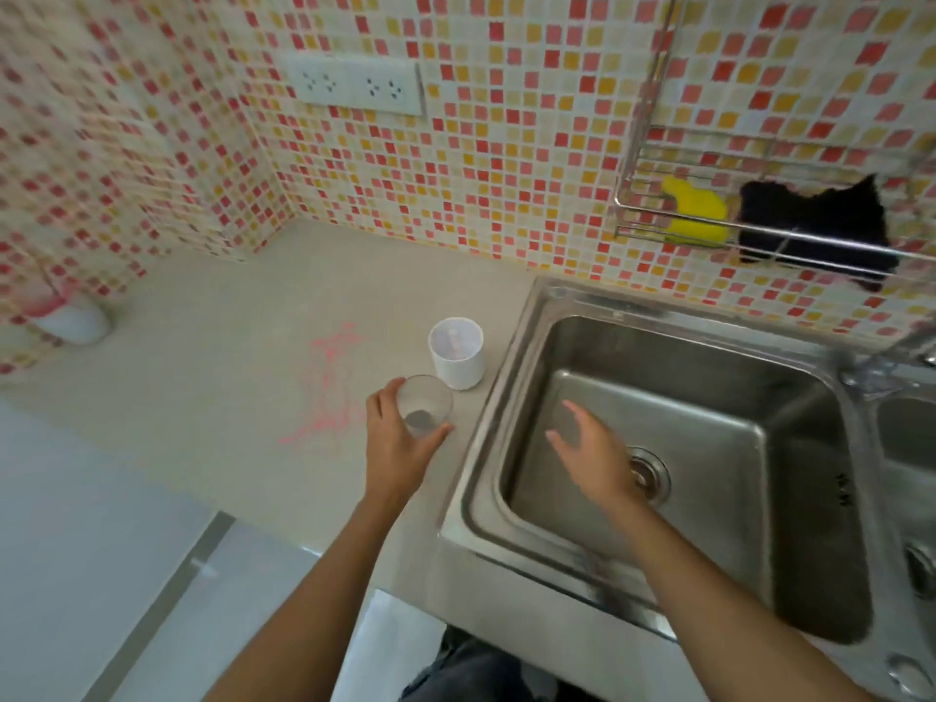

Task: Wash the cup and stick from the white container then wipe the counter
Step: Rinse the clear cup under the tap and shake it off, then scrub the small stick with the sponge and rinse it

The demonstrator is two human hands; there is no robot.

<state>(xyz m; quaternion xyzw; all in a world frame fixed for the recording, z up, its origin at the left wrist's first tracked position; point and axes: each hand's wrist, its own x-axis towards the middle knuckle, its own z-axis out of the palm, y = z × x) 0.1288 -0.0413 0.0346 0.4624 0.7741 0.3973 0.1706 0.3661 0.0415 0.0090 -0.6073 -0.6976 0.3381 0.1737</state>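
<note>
The left hand [400,443] curled round a clear cup [423,405] just beside the white container [457,353] on the counter [202,397]. It looked like glass, so probably slick and breakable; its side wall suited holding. The right hand [590,448] hovered spread over the sink [709,347].

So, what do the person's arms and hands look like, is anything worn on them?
The left hand and right hand wear no gloves and no rings that I can see. The left forearm and right forearm are bare too: no sleeves, watch or bracelet.
</note>
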